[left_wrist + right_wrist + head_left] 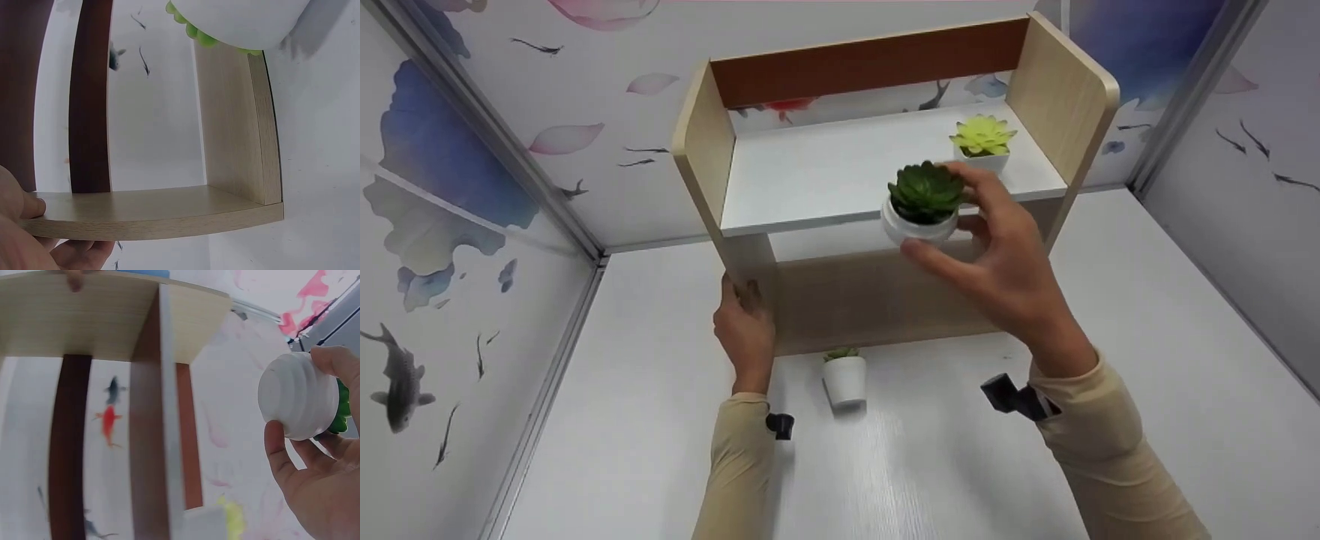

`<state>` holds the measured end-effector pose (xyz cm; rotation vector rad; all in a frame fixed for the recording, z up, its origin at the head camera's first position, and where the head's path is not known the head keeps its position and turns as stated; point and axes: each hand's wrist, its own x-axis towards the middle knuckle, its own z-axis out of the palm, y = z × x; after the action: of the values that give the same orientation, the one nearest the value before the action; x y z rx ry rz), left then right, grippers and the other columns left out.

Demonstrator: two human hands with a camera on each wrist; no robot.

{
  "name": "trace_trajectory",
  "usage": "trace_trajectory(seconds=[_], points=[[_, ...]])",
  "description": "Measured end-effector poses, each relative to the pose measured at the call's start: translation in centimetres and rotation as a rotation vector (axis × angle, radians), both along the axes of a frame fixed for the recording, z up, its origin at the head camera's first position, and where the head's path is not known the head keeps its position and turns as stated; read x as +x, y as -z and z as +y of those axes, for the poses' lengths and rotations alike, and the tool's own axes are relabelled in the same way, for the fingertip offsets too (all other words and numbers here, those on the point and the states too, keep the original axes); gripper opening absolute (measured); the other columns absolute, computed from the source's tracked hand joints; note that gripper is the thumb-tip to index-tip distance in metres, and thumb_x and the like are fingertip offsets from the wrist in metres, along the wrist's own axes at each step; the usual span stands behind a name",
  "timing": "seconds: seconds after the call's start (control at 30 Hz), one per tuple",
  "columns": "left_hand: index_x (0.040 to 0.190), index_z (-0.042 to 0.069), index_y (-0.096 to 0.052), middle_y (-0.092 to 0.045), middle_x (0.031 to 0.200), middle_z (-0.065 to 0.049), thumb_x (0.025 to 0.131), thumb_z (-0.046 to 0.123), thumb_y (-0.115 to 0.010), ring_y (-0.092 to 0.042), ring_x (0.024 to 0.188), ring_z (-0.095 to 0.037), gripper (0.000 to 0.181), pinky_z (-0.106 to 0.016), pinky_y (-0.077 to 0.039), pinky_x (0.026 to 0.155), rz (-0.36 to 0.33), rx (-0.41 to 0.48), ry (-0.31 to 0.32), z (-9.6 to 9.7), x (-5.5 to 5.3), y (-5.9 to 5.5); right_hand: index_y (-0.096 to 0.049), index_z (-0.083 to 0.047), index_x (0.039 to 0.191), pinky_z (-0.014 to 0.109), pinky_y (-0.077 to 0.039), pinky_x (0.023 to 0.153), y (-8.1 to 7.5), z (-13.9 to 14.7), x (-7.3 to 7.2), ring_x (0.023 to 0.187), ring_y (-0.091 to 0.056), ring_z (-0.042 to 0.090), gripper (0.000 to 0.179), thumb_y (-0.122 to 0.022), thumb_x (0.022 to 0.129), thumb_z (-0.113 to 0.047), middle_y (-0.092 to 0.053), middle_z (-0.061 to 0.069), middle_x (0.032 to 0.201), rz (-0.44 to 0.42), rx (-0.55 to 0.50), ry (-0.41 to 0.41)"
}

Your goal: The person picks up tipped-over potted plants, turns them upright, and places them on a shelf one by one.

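Observation:
A dark green succulent [926,192] in a round, ridged white pot [297,396] is held in my right hand [1005,251], thumb and fingers around the pot. It hovers before the front edge of the upper board of a wooden shelf [840,166]. My left hand [745,330] grips the shelf's left side panel [152,214], thumb on one face and fingers on the other. A yellow-green succulent [984,136] in a white pot stands at the right of the upper board, partly behind my right hand.
Another small plant in a white pot [846,381] is on the white table [915,465] in front of the shelf, between my forearms. Patterned wall panels [457,225] with fish and petals enclose the table at the left, back and right.

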<state>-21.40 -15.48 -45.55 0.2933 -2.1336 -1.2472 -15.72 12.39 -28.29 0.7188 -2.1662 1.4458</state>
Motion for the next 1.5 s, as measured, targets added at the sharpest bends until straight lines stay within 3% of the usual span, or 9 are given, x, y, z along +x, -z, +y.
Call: trace_trajectory(seconds=[0.23,0.4,0.7,0.9,1.27,1.5], points=[[0.145,0.001,-0.052,-0.065,0.134,-0.024,0.107,0.015,-0.054,-0.066,0.122,-0.035,0.040,-0.050,-0.054,0.098,-0.015,0.003,-0.007,0.0,0.0,0.0,-0.050,-0.001,0.143,0.028,-0.054,0.095,-3.3,-1.1,-1.9,0.123,-0.060,0.016,0.067,-0.083,0.087,-0.016,-0.059,0.005,0.137,0.093,-0.018,0.024],[0.146,0.003,-0.052,-0.065,0.134,-0.021,0.108,0.017,-0.054,-0.066,0.122,-0.033,0.041,-0.049,-0.054,0.098,-0.018,0.000,-0.003,0.0,0.0,-0.1,-0.053,-0.005,0.142,0.027,-0.054,0.093,-3.8,-1.8,-4.3,0.119,-0.063,0.015,0.064,-0.082,0.088,-0.025,-0.062,0.004,0.133,0.047,0.015,0.087],[0.145,0.002,-0.053,-0.069,0.128,-0.021,0.107,0.016,-0.056,-0.070,0.115,-0.032,0.041,-0.048,-0.056,0.093,0.007,-0.014,0.006,0.0,-0.1,0.0,-0.053,-0.006,0.141,0.035,-0.056,0.093,-2.0,-2.2,-7.3,0.115,-0.066,0.018,0.067,-0.084,0.087,-0.031,-0.063,0.006,0.135,-0.089,0.053,0.147],[0.146,0.002,-0.052,-0.067,0.132,-0.021,0.108,0.016,-0.054,-0.068,0.119,-0.031,0.041,-0.048,-0.055,0.096,0.011,-0.015,0.013,0.0,0.0,0.3,-0.050,-0.006,0.144,0.034,-0.054,0.100,-0.5,-2.4,-8.6,0.124,-0.063,0.022,0.068,-0.083,0.088,-0.029,-0.059,0.008,0.142,-0.189,0.064,0.159],[0.146,0.001,-0.052,-0.066,0.134,-0.021,0.107,0.015,-0.055,-0.067,0.121,-0.032,0.041,-0.048,-0.054,0.099,0.017,-0.019,0.011,-0.1,0.0,0.0,-0.047,-0.007,0.146,0.033,-0.051,0.104,0.2,-2.6,-9.1,0.130,-0.060,0.020,0.069,-0.081,0.090,-0.025,-0.056,0.008,0.147,-0.249,0.118,0.194],[0.146,0.001,-0.052,-0.065,0.136,-0.020,0.107,0.015,-0.055,-0.065,0.124,-0.031,0.042,-0.047,-0.053,0.101,0.005,-0.015,0.008,0.0,0.1,0.2,-0.037,-0.011,0.152,0.031,-0.047,0.109,0.6,-2.6,-8.6,0.135,-0.055,0.018,0.079,-0.082,0.089,-0.029,-0.051,0.007,0.152,-0.282,0.077,0.199]])
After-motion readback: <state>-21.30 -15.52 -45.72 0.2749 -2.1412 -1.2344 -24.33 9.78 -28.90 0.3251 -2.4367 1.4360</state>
